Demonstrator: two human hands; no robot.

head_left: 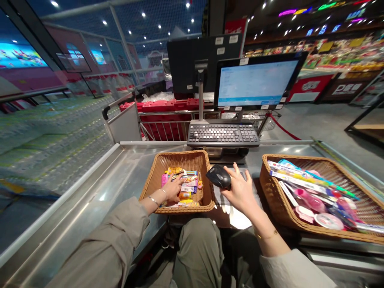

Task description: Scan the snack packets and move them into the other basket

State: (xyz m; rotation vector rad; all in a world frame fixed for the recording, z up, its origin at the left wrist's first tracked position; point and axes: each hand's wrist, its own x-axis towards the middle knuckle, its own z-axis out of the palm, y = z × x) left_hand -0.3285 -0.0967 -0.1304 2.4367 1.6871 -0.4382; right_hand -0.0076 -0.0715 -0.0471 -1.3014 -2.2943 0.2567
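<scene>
My left hand (173, 188) rests on a heap of small colourful packets (186, 185) inside a wicker basket (180, 155). Whether it grips one of them, I cannot tell. My right hand (241, 191) is raised just to the right of that basket, holding a black handheld barcode scanner (219, 177) with its head pointing left. A larger wicker basket (288, 161) sits to the right of my right hand, apart from it. Packaged toothbrushes (303, 179) and pink-and-white items (309, 201) fill that basket.
Both baskets stand on a steel checkout counter (90, 192). Behind them are a keyboard (223, 135) and a monitor (256, 80). A metal cart with red crates (162, 106) stands beyond the counter, shrink-wrapped bottle packs (51, 140) lie left, and store shelves fill the far right.
</scene>
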